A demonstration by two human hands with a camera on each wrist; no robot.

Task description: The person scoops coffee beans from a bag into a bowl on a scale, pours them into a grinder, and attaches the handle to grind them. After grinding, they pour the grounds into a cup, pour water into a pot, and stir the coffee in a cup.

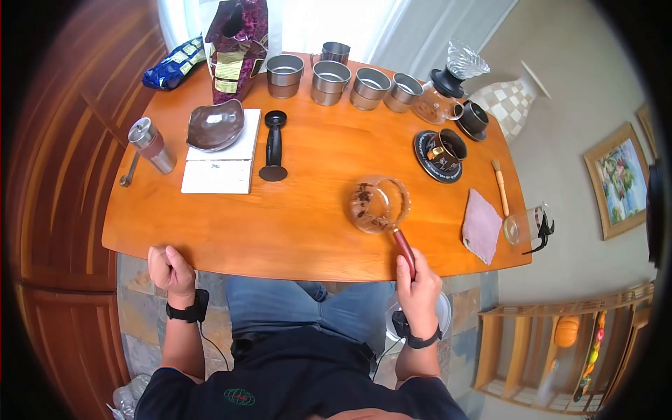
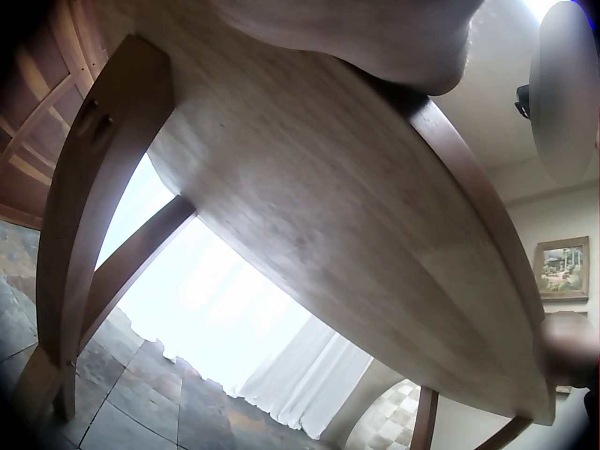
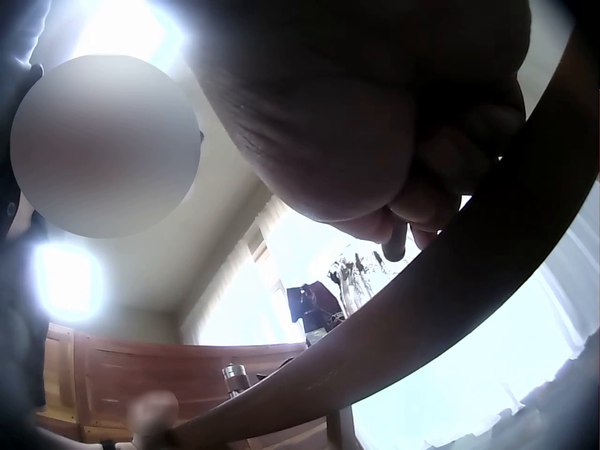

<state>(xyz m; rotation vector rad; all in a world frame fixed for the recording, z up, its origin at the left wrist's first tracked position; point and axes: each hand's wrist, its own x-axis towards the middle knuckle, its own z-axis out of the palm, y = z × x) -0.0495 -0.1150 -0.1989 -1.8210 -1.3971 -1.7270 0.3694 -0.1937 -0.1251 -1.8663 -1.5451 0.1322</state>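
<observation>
My right hand (image 1: 418, 285) grips the dark red handle (image 1: 404, 249) of a round glass pot (image 1: 369, 210). The pot shows a wide clear rim and dark brown patches in or through its glass, over the front half of the table. In the right wrist view, curled fingers (image 3: 441, 187) wrap the handle, whose end pokes out below them; the glass itself is hidden there. Holding nothing, my left hand (image 1: 171, 270) rests at the table's front left edge with its fingers loosely curled.
On the wooden table (image 1: 315, 245) stand several metal cups (image 1: 330, 84), a coffee bag (image 1: 238, 52), a brown dish (image 1: 215, 126) on a white scale (image 1: 217, 175), a black tamper-like tool (image 1: 274, 147), a grinder (image 1: 152, 145), a cup (image 1: 448, 148), a pink cloth (image 1: 481, 225) and a glass press (image 1: 525, 225).
</observation>
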